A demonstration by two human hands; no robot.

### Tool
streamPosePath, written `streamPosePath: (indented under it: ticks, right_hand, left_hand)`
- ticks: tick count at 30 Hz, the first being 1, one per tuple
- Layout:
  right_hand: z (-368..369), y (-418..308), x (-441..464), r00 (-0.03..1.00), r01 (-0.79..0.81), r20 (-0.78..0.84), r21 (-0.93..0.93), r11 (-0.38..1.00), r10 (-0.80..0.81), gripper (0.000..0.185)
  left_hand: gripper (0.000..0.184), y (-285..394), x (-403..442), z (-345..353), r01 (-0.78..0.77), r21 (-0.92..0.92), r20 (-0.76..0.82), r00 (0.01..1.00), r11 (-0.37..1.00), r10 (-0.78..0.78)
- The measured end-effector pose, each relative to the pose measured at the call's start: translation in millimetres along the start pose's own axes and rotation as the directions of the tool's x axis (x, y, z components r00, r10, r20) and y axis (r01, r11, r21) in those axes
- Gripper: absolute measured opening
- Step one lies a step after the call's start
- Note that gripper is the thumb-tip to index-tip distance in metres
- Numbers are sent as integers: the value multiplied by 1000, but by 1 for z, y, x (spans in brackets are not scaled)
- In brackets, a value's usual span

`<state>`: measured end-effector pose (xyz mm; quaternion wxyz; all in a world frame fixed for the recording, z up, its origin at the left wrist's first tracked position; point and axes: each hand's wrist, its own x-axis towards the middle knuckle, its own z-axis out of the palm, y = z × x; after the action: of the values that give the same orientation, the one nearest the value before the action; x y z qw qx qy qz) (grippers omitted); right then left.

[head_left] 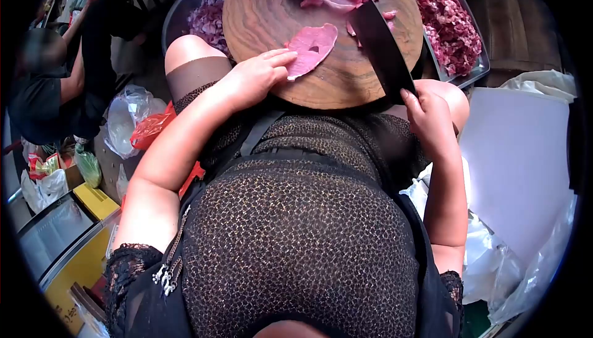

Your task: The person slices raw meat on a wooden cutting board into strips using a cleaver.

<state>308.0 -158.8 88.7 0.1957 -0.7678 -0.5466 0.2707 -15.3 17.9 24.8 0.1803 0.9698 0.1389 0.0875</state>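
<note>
Left fingers (281, 59) touch meat slice (304, 57) on board (256, 17); right fingers (409, 98) grip cleaver (384, 45).

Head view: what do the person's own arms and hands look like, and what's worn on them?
The left hand and right hand are gloveless, and the forearms are bare. The left sleeve and right sleeve are black with lacy edging, ending on the upper arms. No watch or bracelet shows.

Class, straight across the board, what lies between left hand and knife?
In the head view, a flat meat slice, touched by the left hand, then bare round board.
</note>
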Motion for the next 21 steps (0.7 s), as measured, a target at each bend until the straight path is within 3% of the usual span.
streamPosePath:
  ticks: [2,4,5,9,15,17,21]
  right_hand:
    - [4,-12,-1,989,122,-76,-72,990,-128,22]
    - [12,-26,9,978,170,-91,-189,967,-189,21]
    - [16,-34,15,963,209,-104,-301,930,-250,19]
    - [41,-40,46,924,301,-63,-487,820,-376,13]
    - [29,-60,54,954,284,85,-569,772,-288,10]
    - [23,-64,57,966,242,209,-528,814,-151,17]
    - [33,-65,82,951,277,259,-482,831,-166,17]
  left_hand:
    - [13,4,-2,4,44,-20,-4,999,999,-44]
    - [18,10,11,14,202,-75,-255,943,977,-214]
    - [23,14,26,19,157,-74,-348,921,985,-173]
    - [25,8,72,48,127,1,-413,903,992,-115]
    - [28,-3,81,58,137,14,-433,894,990,-118]
    - [29,-2,80,56,123,14,-442,891,992,-104]
    - [32,-4,81,54,144,-39,-386,911,989,-148]
